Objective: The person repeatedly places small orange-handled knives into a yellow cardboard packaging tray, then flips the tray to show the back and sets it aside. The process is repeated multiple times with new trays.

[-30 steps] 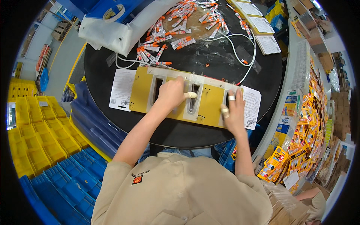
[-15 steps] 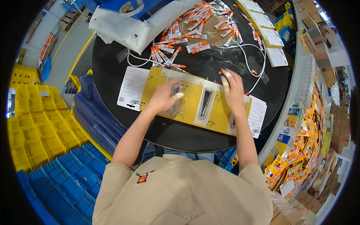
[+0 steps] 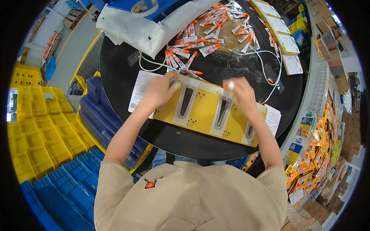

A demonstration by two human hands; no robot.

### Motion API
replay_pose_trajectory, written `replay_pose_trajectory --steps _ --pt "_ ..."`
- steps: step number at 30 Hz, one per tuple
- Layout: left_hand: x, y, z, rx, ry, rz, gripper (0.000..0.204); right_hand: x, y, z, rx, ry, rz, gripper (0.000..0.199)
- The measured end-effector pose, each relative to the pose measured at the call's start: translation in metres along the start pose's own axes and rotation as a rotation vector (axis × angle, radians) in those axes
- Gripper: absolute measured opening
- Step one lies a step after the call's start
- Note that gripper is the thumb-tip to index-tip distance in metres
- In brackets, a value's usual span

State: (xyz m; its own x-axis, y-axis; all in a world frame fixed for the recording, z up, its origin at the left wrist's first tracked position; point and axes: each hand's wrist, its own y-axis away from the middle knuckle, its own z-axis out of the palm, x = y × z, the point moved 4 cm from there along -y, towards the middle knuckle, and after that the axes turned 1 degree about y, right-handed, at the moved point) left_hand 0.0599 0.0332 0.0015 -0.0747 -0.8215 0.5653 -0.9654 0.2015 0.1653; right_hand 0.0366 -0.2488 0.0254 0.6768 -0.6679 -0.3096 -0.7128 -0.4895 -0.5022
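A long yellow board lies aslant on the black round table. Three clear plastic blister trays are set in it. Dark, tapered pieces show in the left tray and the middle tray; my right forearm partly covers the third. My left hand is over the board's upper left end, its fingertips too blurred to read. Above the board's far edge, right of the middle tray, my right hand pinches a small orange-capped tube, smeared by motion. White covers show on some fingertips.
Beyond the board lie many white tubes with orange caps. Printed white cards stick out under the board's left end. A white cable loops at right; a plastic sheet drapes at far left. Yellow crates stand left.
My left hand has moved off the left tray to the board's end, uncovering the dark piece. The right hand has come nearer, with orange showing at its fingertips. The whole view has shifted slightly.
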Motion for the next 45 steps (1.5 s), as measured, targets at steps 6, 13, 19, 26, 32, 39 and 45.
replay_pose_trajectory --steps 6,13,19,26,32,39,45 --pt "0.031 -0.098 0.015 0.251 -0.096 0.184 0.035 -0.066 0.08 -0.005 -0.212 0.026 -0.01 0.021" --pt "0.044 -0.143 0.038 0.036 -0.319 0.051 0.036 -0.028 0.027 0.001 -0.082 -0.099 0.034 0.029" --pt "0.071 -0.071 0.004 0.035 -0.182 0.516 0.021 0.077 -0.075 0.089 0.009 0.057 0.191 0.024" --pt "0.049 0.041 0.004 -0.153 -0.25 0.843 0.023 0.081 -0.057 0.053 0.173 -0.043 0.333 0.016" --pt "0.041 0.051 0.02 -0.15 -0.143 0.869 0.024 0.031 0.098 -0.051 0.292 -0.364 1.046 0.017" --pt "0.039 0.059 0.018 -0.244 -0.218 0.941 0.039 0.007 0.164 -0.044 0.224 -0.025 0.759 0.012" --pt "0.007 0.051 -0.009 0.076 -0.279 0.627 0.053 0.066 0.26 -0.059 -0.085 0.574 1.559 0.091"
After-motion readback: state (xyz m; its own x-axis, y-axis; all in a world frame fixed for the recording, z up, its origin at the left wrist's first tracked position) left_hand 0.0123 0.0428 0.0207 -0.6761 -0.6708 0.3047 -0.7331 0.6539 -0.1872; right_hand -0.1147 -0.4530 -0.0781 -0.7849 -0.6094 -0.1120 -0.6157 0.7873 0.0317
